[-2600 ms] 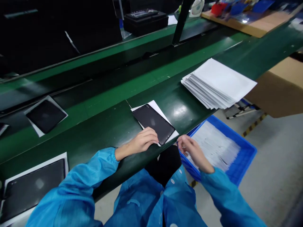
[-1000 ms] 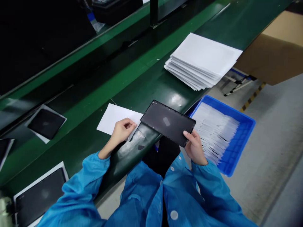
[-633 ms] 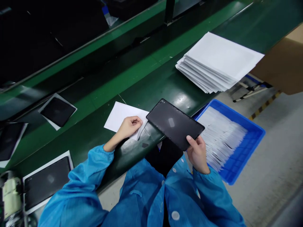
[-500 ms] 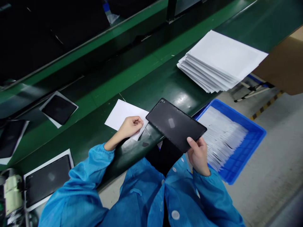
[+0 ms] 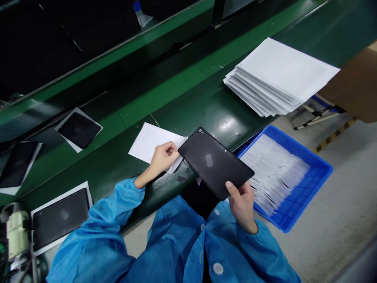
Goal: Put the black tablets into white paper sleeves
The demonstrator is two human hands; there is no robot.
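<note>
Over the near edge of the green bench (image 5: 203, 114): a black tablet (image 5: 216, 163), its left corner beside the white sheet (image 5: 150, 139) lying on the bench
Right hand (image 5: 242, 206): thumb on the upper face of the tablet, fingers beneath — the near corner is clamped between them
Left hand (image 5: 163, 158): thumb and fingertips drawn together by the sheet's near edge, next to the tablet's corner; whether they pinch paper or tablet, I cannot tell
Blocked from sight: part of the sheet behind the left hand; part of the blue crate (image 5: 316, 188) behind the tablet and right hand; a corner of the lowest backing paper behind the left sleeve (image 5: 97, 228)
Beside the sheet: a small dark piece (image 5: 181, 178) on the bench
Lower left: a pale device (image 5: 17, 232) near the lowest tablet
Tablets: four — one held, three at the left, namely the lowest tablet (image 5: 60, 216), the leftmost tablet (image 5: 17, 163) and the upper tablet (image 5: 79, 129), each on its own backing paper
Paper pile: one white stack (image 5: 290, 74), fanned, reaching past the bench edge; layers too close to count
Crate: one, holding many white pieces, not countable
</note>
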